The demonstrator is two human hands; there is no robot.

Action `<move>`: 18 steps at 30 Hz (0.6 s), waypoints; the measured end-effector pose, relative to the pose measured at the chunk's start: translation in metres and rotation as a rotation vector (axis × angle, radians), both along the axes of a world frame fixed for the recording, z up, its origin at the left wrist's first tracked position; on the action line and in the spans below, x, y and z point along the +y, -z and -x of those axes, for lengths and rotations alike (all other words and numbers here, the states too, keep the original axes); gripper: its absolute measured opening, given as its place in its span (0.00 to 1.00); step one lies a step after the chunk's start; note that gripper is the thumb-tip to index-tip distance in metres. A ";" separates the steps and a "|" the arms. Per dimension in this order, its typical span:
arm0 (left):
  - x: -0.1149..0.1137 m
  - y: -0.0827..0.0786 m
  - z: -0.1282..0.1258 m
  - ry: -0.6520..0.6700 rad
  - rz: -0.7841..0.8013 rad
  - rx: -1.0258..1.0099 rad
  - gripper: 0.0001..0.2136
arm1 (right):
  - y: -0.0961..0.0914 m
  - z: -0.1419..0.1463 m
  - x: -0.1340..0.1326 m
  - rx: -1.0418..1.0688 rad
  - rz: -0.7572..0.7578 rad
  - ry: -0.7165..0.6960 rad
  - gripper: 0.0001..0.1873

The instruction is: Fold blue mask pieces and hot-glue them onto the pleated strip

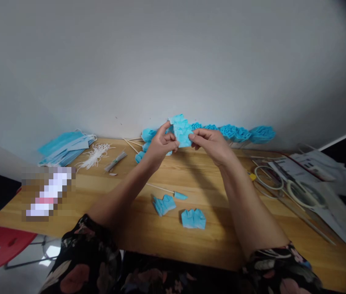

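Observation:
Both hands hold up a light blue pleated piece of mask fabric point(182, 130) above the table's back part. My left hand point(161, 143) grips its left side between thumb and fingers. On its lower right edge, my right hand point(211, 143) pinches it with thumb and forefinger. Below on the table lie two more folded blue fabric pieces, one tilted piece point(164, 204) and one squarer piece point(194, 219). Just above them lies a thin stick point(160, 188) with a blue wrapped tip point(180, 196).
Blue fabric roses point(232, 131) lie along the wall, partly behind my hands. At left are stacked masks point(65, 147), white ear loops point(96, 155) and a small clear bundle point(115, 161). Scissors point(301, 194) and papers point(329, 179) lie at right on the wooden table point(124, 228). A red stool point(4, 245) stands lower left.

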State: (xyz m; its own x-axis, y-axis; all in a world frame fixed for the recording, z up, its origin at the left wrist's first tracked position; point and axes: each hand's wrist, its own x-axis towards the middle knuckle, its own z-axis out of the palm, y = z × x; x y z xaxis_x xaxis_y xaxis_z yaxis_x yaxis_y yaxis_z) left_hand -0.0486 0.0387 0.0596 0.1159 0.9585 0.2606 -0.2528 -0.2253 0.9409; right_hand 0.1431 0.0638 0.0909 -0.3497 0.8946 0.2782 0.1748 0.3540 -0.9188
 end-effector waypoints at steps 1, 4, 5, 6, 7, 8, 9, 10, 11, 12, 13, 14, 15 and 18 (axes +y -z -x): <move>0.000 0.000 0.000 0.001 0.000 0.001 0.41 | 0.000 0.000 0.000 -0.001 0.002 -0.005 0.21; 0.001 0.000 0.001 -0.004 -0.002 0.003 0.41 | -0.002 -0.002 -0.002 -0.009 0.008 -0.008 0.21; 0.002 0.001 0.001 -0.007 -0.006 0.002 0.41 | -0.003 -0.003 -0.002 -0.013 0.007 -0.009 0.21; 0.002 0.001 0.001 -0.009 -0.011 0.000 0.41 | -0.004 -0.003 -0.003 -0.017 0.005 -0.008 0.21; 0.003 0.002 0.001 -0.009 -0.019 -0.001 0.41 | -0.004 -0.003 -0.004 -0.020 0.001 -0.006 0.21; 0.003 0.002 0.001 -0.008 -0.027 -0.002 0.41 | -0.005 -0.003 -0.005 -0.024 -0.006 -0.004 0.21; 0.003 0.002 0.001 -0.005 -0.037 -0.001 0.40 | -0.006 -0.003 -0.006 -0.028 -0.014 -0.002 0.20; 0.003 0.002 0.001 -0.003 -0.046 0.001 0.41 | -0.006 -0.003 -0.007 -0.029 -0.022 0.003 0.20; 0.003 0.001 0.001 0.000 -0.054 0.004 0.41 | -0.007 -0.002 -0.009 -0.026 -0.030 0.010 0.19; 0.003 0.000 0.001 0.000 -0.059 0.007 0.41 | -0.008 -0.001 -0.010 -0.019 -0.037 0.020 0.19; 0.002 -0.002 0.002 0.001 -0.061 0.008 0.42 | -0.008 0.000 -0.012 -0.010 -0.040 0.031 0.19; 0.001 -0.004 0.002 0.001 -0.058 0.007 0.43 | -0.009 0.002 -0.013 0.003 -0.039 0.044 0.19; 0.000 -0.006 0.002 0.002 -0.053 0.005 0.43 | -0.009 0.002 -0.014 0.015 -0.035 0.054 0.19; -0.004 -0.013 0.004 -0.002 -0.044 -0.011 0.43 | -0.011 0.002 -0.015 0.040 -0.004 0.055 0.20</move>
State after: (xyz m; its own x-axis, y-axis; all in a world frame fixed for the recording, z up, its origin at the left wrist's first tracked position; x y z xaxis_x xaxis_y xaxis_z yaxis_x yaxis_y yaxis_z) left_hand -0.0524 0.0349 0.0722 0.1107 0.9464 0.3035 -0.2622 -0.2667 0.9274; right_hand 0.1409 0.0484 0.1016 -0.2882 0.9110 0.2948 0.1575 0.3488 -0.9239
